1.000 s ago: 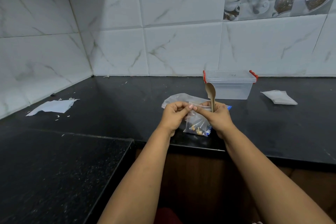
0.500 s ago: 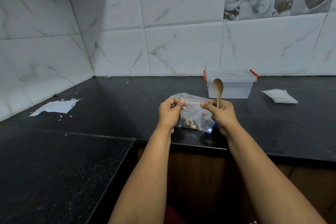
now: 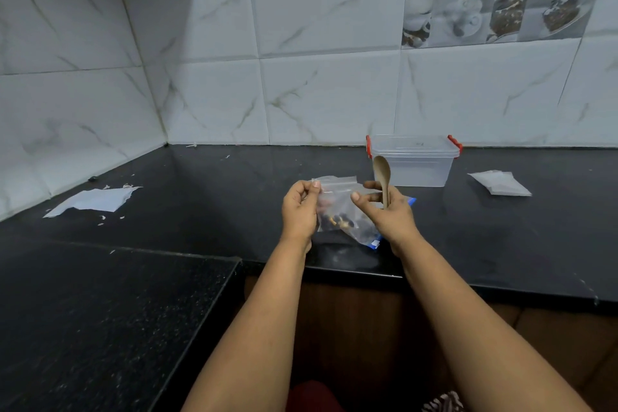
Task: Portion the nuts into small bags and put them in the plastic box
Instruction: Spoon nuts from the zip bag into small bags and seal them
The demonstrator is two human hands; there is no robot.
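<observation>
Hands are working close to the person, just over the front edge of the black stone counter (image 3: 207, 197). The left hand (image 3: 298, 211) is pinching the top left corner of a small clear zip bag (image 3: 337, 207) with its fingertips. The right hand (image 3: 384, 214) is gripping a wooden spoon (image 3: 382, 174) that is pointing straight up, while its thumb and first finger are reaching toward the bag's top right edge; I cannot tell if they are touching it. Nuts (image 3: 337, 221) are sitting in a little dark and yellow heap at the bottom of the bag.

I think the bag is going to feel light, soft and floppy, and the thin plastic is likely slippery. The best place to hold it is probably the stiffer zip strip along the top, one pinch at each end, so the nuts are hanging low and not spilling.

Under the hands a bigger clear bag with a blue edge (image 3: 374, 242) is lying flat. Farther back, the clear plastic box (image 3: 414, 164) with red clips is standing with its lid on. To its right a flat white pouch (image 3: 500, 182) is lying well apart. Far to the left, torn white paper (image 3: 93, 201) is lying among small scraps. Shiny marble-look tiles (image 3: 301, 43) are covering the wall behind.
</observation>
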